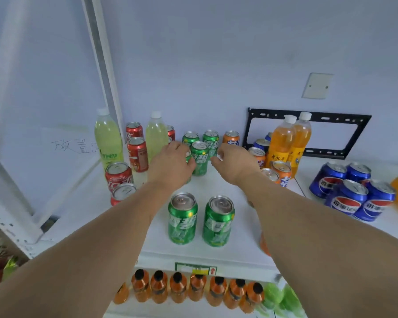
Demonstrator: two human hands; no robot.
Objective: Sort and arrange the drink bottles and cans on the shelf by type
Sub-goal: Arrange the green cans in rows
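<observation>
Your left hand point(170, 165) wraps a partly hidden green can point(188, 157); right hand point(233, 161) loosely curled, apparently empty. Rigid, slick: grip mid-body.

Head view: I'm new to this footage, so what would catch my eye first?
Two bare arms reach over the white shelf; the left hand holds a green can mid-shelf and the right hand hovers beside it. Red cans stand left, blue cans right.
</observation>
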